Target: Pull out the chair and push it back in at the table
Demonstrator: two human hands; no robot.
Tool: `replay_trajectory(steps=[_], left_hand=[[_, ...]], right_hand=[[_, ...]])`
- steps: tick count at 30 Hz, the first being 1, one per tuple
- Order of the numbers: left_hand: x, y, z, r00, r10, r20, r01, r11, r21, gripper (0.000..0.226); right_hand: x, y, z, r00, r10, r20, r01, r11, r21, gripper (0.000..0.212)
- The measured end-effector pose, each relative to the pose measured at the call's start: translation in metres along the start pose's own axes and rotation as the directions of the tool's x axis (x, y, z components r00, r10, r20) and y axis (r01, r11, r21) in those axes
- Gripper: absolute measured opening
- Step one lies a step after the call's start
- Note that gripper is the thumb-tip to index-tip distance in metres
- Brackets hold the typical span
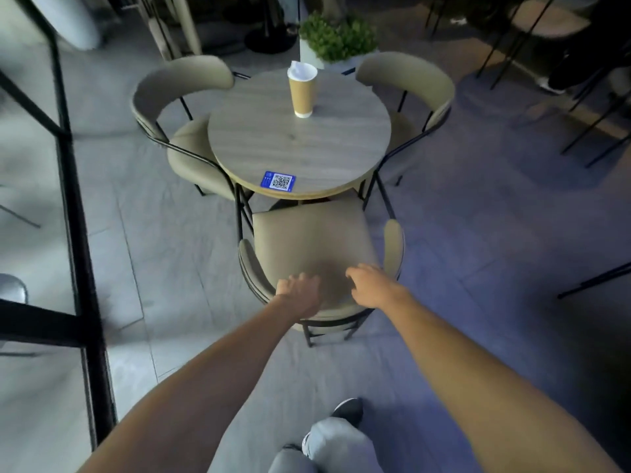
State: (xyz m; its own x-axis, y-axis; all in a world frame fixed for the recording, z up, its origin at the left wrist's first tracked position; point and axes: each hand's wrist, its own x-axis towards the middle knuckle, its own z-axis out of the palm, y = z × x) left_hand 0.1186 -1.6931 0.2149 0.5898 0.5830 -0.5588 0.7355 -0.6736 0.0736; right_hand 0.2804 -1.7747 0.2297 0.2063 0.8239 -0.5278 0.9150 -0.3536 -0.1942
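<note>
On grey tiles [153, 233], left hand [298, 291] and right hand [370, 285] clasp the beige padded chair [307, 240], round wooden table [307, 148] at twelve o'clock.

Grey tiled floor [153, 233], 2 beige chairs [177, 87], a potted plant [336, 35], black metal frame [73, 186] at left

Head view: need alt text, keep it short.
A person's left hand and right hand grip the curved back of a beige chair, whose seat stands mostly clear of a round wooden table. On the table are a paper cup and a blue QR sticker; a second chair and a third chair are tucked in.
</note>
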Motion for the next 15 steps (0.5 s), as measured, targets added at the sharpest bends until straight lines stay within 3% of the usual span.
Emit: replay_trajectory(steps=[9,15], left_hand=[[-0.019,-0.003,0.059,0.996,0.05,-0.077,-0.05,0.999,0.0,0.043],[-0.006,0.001,0.089,0.987,0.062,-0.149,-0.053,0.997,0.064,0.046]], right_hand=[[0.003,0.018,0.027,0.999,-0.041,-0.009,0.039,0.991,-0.132,0.041],[0.017,0.039,0.041,0.997,-0.025,0.068,0.038,0.979,-0.2,0.054]])
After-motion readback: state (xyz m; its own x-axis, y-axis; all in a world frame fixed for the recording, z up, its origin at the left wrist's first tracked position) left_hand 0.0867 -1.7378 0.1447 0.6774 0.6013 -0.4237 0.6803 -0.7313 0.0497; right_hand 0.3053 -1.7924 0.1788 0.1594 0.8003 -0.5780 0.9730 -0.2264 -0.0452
